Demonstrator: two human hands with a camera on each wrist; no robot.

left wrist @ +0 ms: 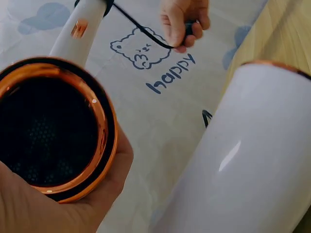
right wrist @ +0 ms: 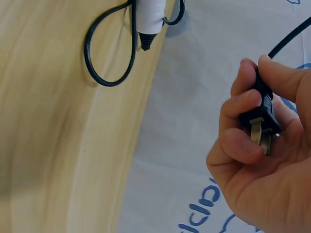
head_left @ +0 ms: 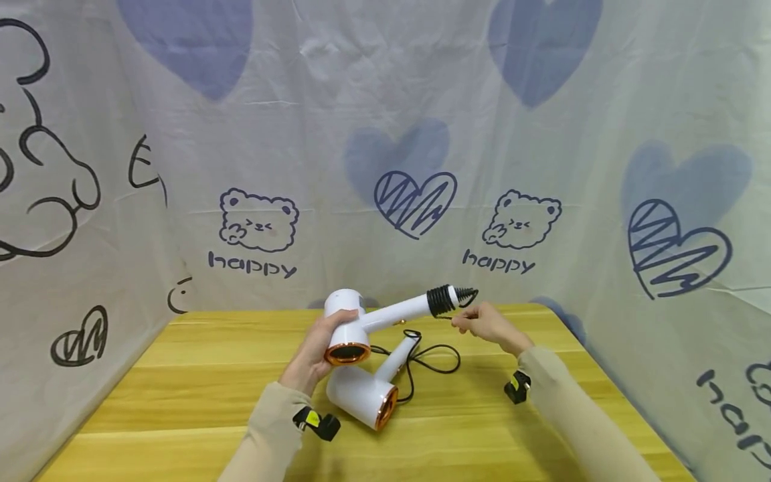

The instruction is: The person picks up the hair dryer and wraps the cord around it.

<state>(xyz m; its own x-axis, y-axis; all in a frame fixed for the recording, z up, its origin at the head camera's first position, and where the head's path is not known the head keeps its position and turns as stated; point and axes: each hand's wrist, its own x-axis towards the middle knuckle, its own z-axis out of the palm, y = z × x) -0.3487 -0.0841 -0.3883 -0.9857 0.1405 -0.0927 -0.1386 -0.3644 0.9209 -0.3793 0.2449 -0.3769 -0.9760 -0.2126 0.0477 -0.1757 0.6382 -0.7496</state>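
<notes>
My left hand [head_left: 314, 345] grips a white hair dryer [head_left: 394, 312] by its barrel, lifted above the table, with its copper-rimmed end [left wrist: 104, 141] facing the left wrist camera. Its black cord [head_left: 440, 300] is wound in tight coils near the end of the handle. A short length of cord runs from the coils to my right hand [head_left: 490, 326]. In the right wrist view, that hand's fingers curl round a black two-pin plug [right wrist: 262, 111]. Below the held dryer, a second white hair dryer [head_left: 358, 396] lies on the table, its black cord [head_left: 442, 370] looped loosely beside its handle.
The wooden table [head_left: 199, 388] has a light yellow grain. Pale curtains [head_left: 337, 87] printed with hearts, bears and the word "happy" hang behind it and on both sides. Black camera mounts [head_left: 517, 387] are strapped on both wrists over beige sleeves.
</notes>
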